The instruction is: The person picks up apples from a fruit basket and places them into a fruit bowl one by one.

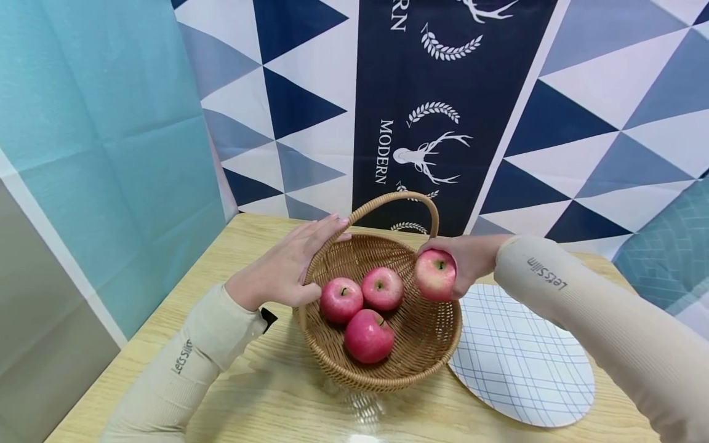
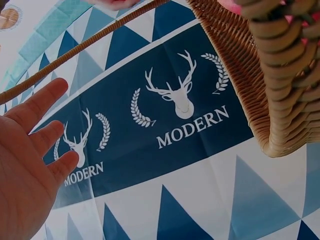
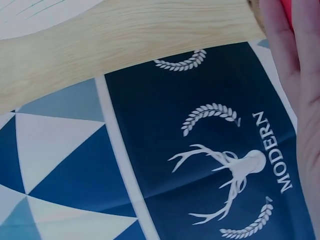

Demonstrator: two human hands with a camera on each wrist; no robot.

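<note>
A wicker basket [image 1: 382,381] with an arched handle [image 1: 407,195] stands on the table, tilted towards me. Inside it lie three red apples: one on the left [image 1: 341,300], another at the back [image 1: 383,288] and a third in front [image 1: 369,336]. Over the basket's right side, my right hand [image 1: 471,261] grips a fourth, paler apple [image 1: 434,275] from behind, its stem facing up. On the opposite side my left hand [image 1: 288,264] is at the rim and the handle's left foot, fingers extended past the handle and thumb over the rim. The left wrist view shows those fingers [image 2: 42,107] spread.
An oval white placemat [image 1: 526,363] with blue lines lies on the wooden table [image 1: 266,381], right of the basket. Behind the table hangs a patterned cloth [image 1: 310,98] with triangles and deer heads. A light blue panel [image 1: 111,123] borders the left side.
</note>
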